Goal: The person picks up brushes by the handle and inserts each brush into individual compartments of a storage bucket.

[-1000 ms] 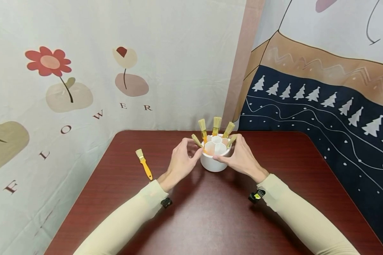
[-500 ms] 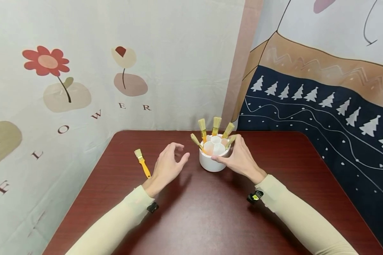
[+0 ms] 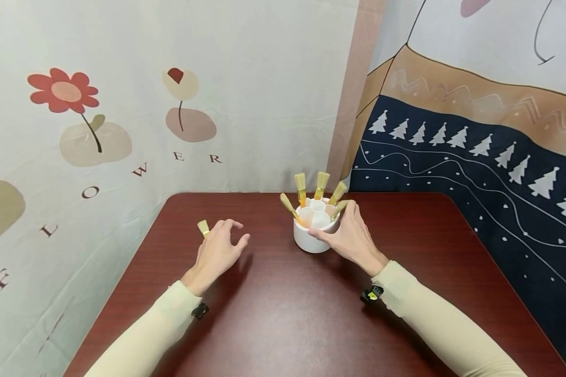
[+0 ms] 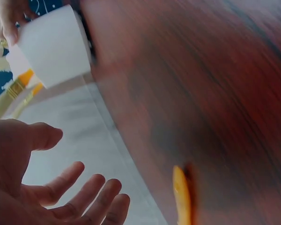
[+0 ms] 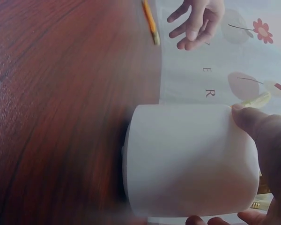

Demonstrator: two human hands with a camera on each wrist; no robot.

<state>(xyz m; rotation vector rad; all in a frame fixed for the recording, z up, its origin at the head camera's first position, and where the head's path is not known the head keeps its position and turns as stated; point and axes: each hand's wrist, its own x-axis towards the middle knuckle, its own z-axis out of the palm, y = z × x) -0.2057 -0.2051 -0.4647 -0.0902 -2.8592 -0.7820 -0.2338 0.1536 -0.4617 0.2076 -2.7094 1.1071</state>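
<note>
A white round holder with inner compartments [image 3: 311,241] stands on the table, and several flat paintbrushes [image 3: 322,184] lean outward from it, bristles up. My right hand [image 3: 355,236] grips its right side, thumb at the front rim; the right wrist view shows the thumb [image 5: 257,123] over the holder's edge. Nothing is in my left hand [image 3: 217,254], whose fingers are spread and relaxed. It is over a loose paintbrush [image 3: 203,228], covering all but the bristle end in the head view. The brush's yellow handle [image 4: 181,197] shows in the left wrist view.
The dark red wooden table [image 3: 283,314] runs back to a pale curtain printed with flowers and letters [image 3: 264,104]. To the right hangs a navy cloth with white trees [image 3: 453,162].
My left hand has left the holder and moved left to the loose paintbrush, now partly covering it. My right hand keeps its grip on the holder.
</note>
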